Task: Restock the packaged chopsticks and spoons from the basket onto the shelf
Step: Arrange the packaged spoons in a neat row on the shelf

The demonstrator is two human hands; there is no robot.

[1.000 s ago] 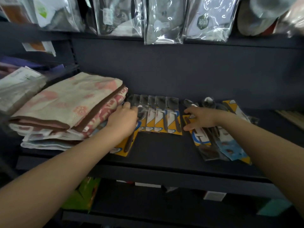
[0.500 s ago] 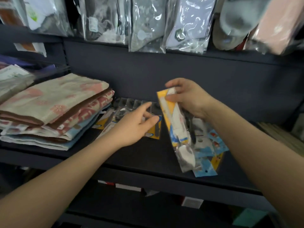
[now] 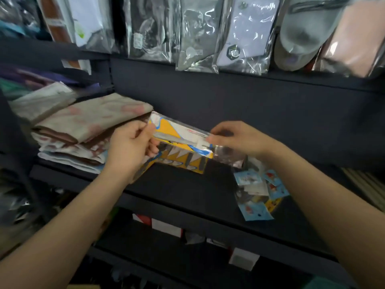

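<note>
Between both hands, glossy flat spoon packet [image 3: 181,134]

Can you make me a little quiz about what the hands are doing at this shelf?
1. True or false: both hands hold one packet.
2. What lies left of the left hand? A) folded cloths B) shoes C) bottles
3. Fill in: the row of yellow packets lies on the dark ____.

Key:
1. True: the left and right hand grip the ends of the yellow-and-white packet.
2. A, the folded cloths.
3. shelf.
</note>
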